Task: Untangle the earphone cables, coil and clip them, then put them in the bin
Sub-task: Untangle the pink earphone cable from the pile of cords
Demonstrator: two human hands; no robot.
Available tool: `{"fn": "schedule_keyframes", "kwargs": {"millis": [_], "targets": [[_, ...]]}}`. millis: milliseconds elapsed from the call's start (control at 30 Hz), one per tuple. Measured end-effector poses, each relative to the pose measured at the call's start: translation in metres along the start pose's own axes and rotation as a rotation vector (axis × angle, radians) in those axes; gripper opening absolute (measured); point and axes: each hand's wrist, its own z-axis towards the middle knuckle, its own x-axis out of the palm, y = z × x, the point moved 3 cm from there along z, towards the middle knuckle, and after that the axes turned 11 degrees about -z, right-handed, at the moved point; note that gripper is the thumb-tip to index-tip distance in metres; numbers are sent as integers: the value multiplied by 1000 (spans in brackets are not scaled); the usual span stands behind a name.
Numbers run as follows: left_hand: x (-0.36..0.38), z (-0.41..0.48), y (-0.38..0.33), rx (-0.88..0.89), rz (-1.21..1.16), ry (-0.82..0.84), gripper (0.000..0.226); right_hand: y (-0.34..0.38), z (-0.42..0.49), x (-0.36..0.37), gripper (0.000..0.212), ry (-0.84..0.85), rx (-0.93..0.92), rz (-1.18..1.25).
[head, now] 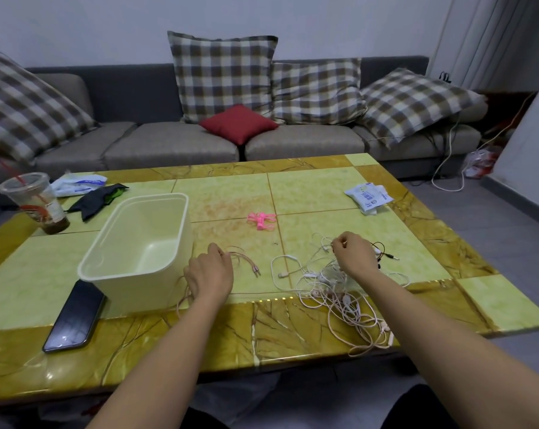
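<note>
On the big yellow and green bench a pale bin stands at the left. No cable is in it yet. Near the right front edge lie the earphone cables, white and pink, all mixed up in one messy pile. The left hand is just beside the bin. Its grip is closed round a thin brown cable that lies apart from the pile. The right hand is over the far side of the pile, and its grip pinches a bit of it between thumb and finger. Small pink clips wait in the middle of the bench, past both hands.

I think this is the pulling-apart step, and it has only just begun. One cable looks free, but none is rolled up or clipped. Next, the right hand should lift its bit slowly and find where it loops under the others. A hard pull could make the knots tighter. The brown cable looks ready to roll up and clip.
</note>
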Motion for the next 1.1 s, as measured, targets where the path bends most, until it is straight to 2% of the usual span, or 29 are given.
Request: {"fn": "schedule_keyframes", "kwargs": {"millis": [100, 200, 267, 333, 400, 433, 500, 567, 633, 767, 867, 967, 1033, 1100], "targets": [[8, -5, -2, 52, 143, 96, 38, 0, -9, 10, 28, 78, -189, -2], [17, -11, -5, 81, 263, 167, 38, 5, -23, 22, 24, 251, -433, -71], [19, -15, -7, 119, 317, 167, 34, 0, -27, 27, 31, 372, -425, -193], [22, -19, -7, 194, 356, 142, 37, -10, -28, 27, 56, 481, -359, -333], [24, -24, -13, 340, 348, 98, 45, -16, -30, 26, 76, 558, -331, -373], [25, -27, -20, 441, 324, 86, 50, -17, -32, 25, 80, 568, -328, -361], [31, -33, -37, 662, 257, 137, 52, -18, -33, 26, 81, 553, -334, -341], [41, -41, -52, 767, 166, 312, 41, -18, -33, 28, 81, 540, -339, -329], [55, -46, -56, 693, 112, 469, 33, -20, -32, 28, 81, 537, -329, -290], [70, -46, -49, 624, 170, 480, 19, -31, -30, 26, 86, 535, -312, -262], [65, -39, -48, 512, -127, 418, 20, -36, -28, 24, 93, 533, -299, -262], [49, -30, -52, 344, -466, 283, 22, -38, -25, 21, 99, 540, -291, -343], [40, -26, -56, 276, -595, 157, 21, -40, -23, 19, 91, 506, -286, -367], [33, -23, -58, 209, -675, 64, 21, -42, -19, 17, 75, 394, -257, -365]]}}
